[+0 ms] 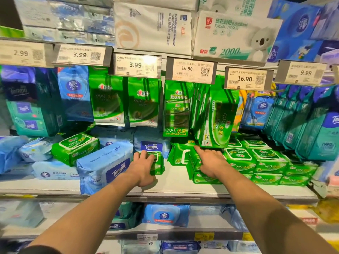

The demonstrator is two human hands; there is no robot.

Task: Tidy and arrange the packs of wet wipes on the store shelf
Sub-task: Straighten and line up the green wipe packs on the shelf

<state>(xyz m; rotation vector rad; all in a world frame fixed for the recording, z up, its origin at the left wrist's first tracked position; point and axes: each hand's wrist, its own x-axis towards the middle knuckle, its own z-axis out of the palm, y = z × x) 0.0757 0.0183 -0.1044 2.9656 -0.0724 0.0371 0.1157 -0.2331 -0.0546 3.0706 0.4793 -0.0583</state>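
My left hand [144, 166] grips a small green pack of wet wipes [156, 162] standing on the white shelf [170, 184] at its middle. My right hand [211, 162] lies flat, fingers stretched, on a stack of green wipes packs [197, 166] just to the right. Its index finger points up at a green pack [218, 121] that hangs tilted from a peg above. More green packs [256, 160] lie in rows and stacks on the shelf's right part. A blue Tempo pack [104, 165] and a skewed green pack [75, 147] lie to the left.
Green hanging packs [108, 99] and blue Vinda packs [75, 92] fill the pegs behind. Teal Tempo packs [302, 121] hang at the right. Price tags [136, 66] line the upper shelf edge, under big tissue bundles [231, 33]. Lower shelves hold blue packs [165, 215].
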